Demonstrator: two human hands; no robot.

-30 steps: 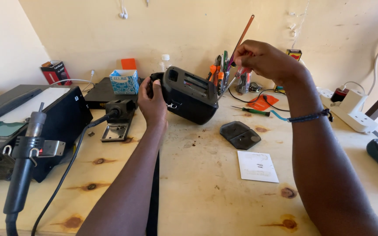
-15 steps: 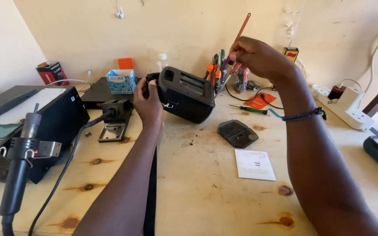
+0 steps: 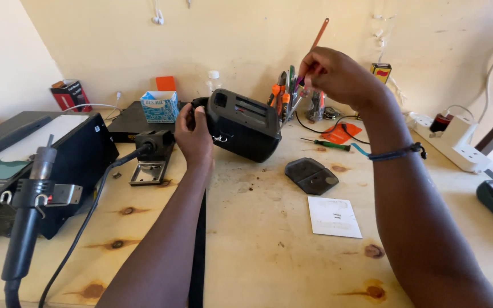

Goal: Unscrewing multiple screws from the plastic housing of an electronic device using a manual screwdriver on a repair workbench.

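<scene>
Black plastic device held up over a pale wooden workbench, one head view.

Head view: left hand (image 3: 194, 136) grips the left end of the black device (image 3: 242, 124), fingers wrapped round its edge, lifting it tilted above the workbench (image 3: 258, 239). Right hand (image 3: 335, 74) is raised up and to the right of the device, fingertips pinched on a thin reddish-brown tool (image 3: 318, 35) that points up and away, just above a cluster of orange-handled tools (image 3: 285, 97) standing upright. Below the right forearm: a dark flat cover (image 3: 311, 175), a white card (image 3: 334, 217), a green-handled screwdriver (image 3: 325, 144). Left of the left hand: a soldering-iron stand (image 3: 151, 155), a black station box (image 3: 41, 165), a hot-air handle (image 3: 27, 222). Blue carton (image 3: 159, 106) beyond the left hand; white power strip (image 3: 455, 145) far right.
</scene>
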